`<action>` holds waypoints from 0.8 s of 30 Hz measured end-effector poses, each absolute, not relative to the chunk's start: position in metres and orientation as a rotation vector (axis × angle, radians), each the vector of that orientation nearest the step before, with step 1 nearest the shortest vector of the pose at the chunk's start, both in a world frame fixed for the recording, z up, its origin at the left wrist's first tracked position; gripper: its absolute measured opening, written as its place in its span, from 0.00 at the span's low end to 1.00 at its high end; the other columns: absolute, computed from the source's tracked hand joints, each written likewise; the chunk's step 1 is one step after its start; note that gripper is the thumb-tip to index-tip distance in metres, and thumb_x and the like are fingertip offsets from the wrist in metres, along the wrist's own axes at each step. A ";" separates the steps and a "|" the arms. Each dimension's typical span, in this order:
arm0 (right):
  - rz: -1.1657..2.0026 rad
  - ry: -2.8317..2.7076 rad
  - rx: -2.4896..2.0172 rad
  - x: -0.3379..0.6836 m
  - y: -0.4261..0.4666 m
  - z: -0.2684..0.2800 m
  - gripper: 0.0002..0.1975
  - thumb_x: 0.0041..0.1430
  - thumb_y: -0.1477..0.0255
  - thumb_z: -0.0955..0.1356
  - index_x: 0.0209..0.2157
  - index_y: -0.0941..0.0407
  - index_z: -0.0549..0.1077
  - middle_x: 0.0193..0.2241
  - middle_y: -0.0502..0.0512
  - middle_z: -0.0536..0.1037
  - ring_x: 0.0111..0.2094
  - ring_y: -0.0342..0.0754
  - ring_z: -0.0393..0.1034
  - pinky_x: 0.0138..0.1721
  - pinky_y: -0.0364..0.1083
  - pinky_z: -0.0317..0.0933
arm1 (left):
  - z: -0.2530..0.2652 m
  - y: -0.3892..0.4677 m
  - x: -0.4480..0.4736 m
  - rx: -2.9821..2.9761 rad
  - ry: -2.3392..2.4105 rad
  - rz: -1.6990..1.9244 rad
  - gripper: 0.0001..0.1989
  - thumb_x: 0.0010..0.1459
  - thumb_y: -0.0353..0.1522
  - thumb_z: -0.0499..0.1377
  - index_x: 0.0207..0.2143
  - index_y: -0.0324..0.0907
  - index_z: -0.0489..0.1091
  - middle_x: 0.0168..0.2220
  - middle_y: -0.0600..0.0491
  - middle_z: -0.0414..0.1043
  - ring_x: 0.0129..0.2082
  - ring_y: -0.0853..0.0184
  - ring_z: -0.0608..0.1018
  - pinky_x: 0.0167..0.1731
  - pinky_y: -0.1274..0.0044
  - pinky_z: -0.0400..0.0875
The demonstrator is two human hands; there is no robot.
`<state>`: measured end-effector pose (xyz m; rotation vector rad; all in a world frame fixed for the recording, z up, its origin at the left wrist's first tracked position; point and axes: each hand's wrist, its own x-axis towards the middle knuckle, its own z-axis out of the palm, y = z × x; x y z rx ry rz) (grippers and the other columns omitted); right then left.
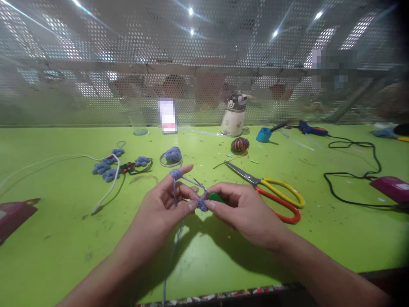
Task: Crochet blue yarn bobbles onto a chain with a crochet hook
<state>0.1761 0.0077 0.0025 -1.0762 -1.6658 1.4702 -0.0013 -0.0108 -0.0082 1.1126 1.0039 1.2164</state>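
We are working over a green table [79, 238], and both hands are meeting just above its near part. Our left hand [164, 204] is pinching the left side of a small purple-blue crocheted piece [202, 205] between thumb and fingers, while its index finger is pointing up and out, carrying several wraps of matching yarn [176, 174]. One strand is running from that finger across to the work, and loose strands are hanging below the hand toward the table's near edge. Our right hand [243, 209] is closing around a green-handled hook [216, 197], and its thumb is pressing the right side of the crocheted piece, so the piece is sitting between our two thumbs. Just beyond the left hand, a purple-blue yarn ball [173, 154] is resting beside a ring-shaped item. Red-and-yellow-handled scissors [254, 181] are lying spread beside the right hand, with a striped dark-and-orange yarn ball [240, 145] farther back. Off to the left, blue crocheted flowers [101, 168] are lying grouped, with a white cable [107, 198] crossing by them. Along the back, a pale flask [234, 119] is standing upright, and a blue glue gun [312, 128] is lying to its right.
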 end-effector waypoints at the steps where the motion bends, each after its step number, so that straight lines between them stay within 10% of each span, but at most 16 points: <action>1: 1.483 -1.669 -1.085 0.176 0.007 0.003 0.02 0.58 0.76 0.69 0.32 0.59 0.75 0.17 0.42 0.63 0.19 0.37 0.53 0.23 0.41 0.50 | -0.008 -0.011 -0.001 1.109 1.011 1.220 0.33 0.52 0.26 0.66 0.60 0.43 0.61 0.29 0.58 0.74 0.32 0.70 0.75 0.38 0.77 0.67; 24: 1.788 -1.577 -1.062 0.182 0.015 0.002 0.12 0.50 0.67 0.75 0.30 0.60 0.73 0.16 0.42 0.62 0.16 0.35 0.51 0.17 0.39 0.42 | -0.005 -0.010 -0.004 0.847 0.942 1.077 0.36 0.48 0.23 0.67 0.59 0.39 0.60 0.27 0.56 0.73 0.22 0.73 0.71 0.26 0.80 0.64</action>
